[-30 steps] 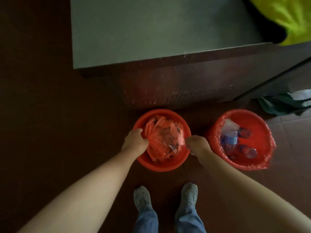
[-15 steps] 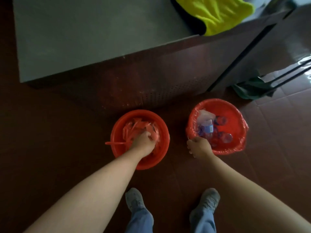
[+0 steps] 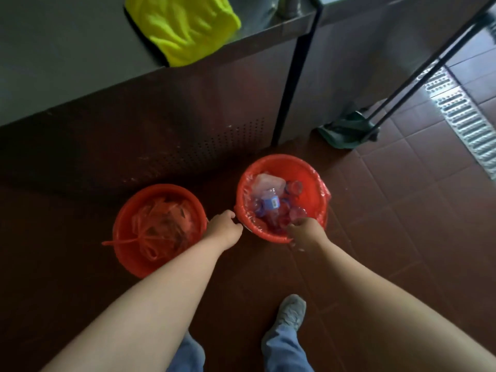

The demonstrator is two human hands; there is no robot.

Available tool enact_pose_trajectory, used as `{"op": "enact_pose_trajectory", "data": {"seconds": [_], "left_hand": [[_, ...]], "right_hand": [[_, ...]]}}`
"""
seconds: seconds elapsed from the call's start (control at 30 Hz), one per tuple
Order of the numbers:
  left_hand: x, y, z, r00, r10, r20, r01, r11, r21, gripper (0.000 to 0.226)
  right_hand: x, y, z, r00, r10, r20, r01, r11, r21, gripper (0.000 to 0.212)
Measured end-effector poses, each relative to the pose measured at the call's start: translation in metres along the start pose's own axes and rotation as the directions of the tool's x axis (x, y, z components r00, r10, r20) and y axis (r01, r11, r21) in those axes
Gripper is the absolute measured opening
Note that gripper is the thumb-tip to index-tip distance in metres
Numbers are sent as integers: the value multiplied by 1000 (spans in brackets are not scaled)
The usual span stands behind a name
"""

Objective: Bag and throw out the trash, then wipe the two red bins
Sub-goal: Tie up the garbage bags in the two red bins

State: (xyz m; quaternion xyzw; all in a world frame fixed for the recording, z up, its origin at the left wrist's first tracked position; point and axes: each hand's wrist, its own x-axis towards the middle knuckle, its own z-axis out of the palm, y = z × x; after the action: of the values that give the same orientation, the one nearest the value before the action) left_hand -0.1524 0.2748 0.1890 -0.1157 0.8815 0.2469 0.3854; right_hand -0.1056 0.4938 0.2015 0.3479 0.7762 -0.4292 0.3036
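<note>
— Fingers (image 3: 233,216) of the left hand (image 3: 224,228): how are they held?

— They are curled and pressed together against the left side of the rim of the right bin (image 3: 281,158). Whether the red liner (image 3: 323,196) is pinched there cannot be told.

— And the right hand (image 3: 306,230)?

— Its fingers (image 3: 294,226) are curled over the near rim, and the liner's edge is pinched between them. The liner is folded over the rim all round.

— What is held inside it?

— Plastic bottles (image 3: 271,204) are piled in the liner, one with a blue label uppermost.

— Where is the other bin?

— The left bin (image 3: 128,261) is set on the floor (image 3: 402,237) just beside the left wrist, apart from the right bin. A tied red bag (image 3: 161,226) is lying in it, with one strip trailing over its left rim.

— Beyond the bins?

— Both are placed before the dark front panel of the table (image 3: 67,63). A yellow cloth (image 3: 182,28) is draped at the table's front edge, near its right corner. A green dustpan (image 3: 346,130) is seen on the floor to the right of the table, and a drain grate (image 3: 461,111) is set along the floor's right edge. One shoe (image 3: 291,315) is planted below the right forearm.
</note>
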Motion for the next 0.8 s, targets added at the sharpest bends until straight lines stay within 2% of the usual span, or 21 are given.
{"op": "enact_pose_trajectory", "data": {"seconds": [0.13,0.27,0.37,0.57,0.7,0.8], "left_hand": [[-8,50,18,1000,9,-14,-9,1000,14,34],[-18,93,24,997,70,-18,-69,996,57,50],[-23,113,28,991,130,-21,-127,986,108,53],[3,105,54,975,217,-45,-206,963,173,43],[15,89,75,980,195,-25,-189,970,152,52],[14,80,80,960,281,-9,-272,938,216,52]], "right_hand": [[8,10,-58,1000,9,4,-9,1000,-8,17],[9,6,-107,1000,-8,11,9,993,-122,15],[10,0,-125,1000,-17,27,21,984,-177,17],[41,16,-113,993,-95,65,113,924,-365,25],[48,39,-99,983,-168,76,184,889,-419,29],[40,44,-93,978,-183,98,208,879,-429,30]]}}
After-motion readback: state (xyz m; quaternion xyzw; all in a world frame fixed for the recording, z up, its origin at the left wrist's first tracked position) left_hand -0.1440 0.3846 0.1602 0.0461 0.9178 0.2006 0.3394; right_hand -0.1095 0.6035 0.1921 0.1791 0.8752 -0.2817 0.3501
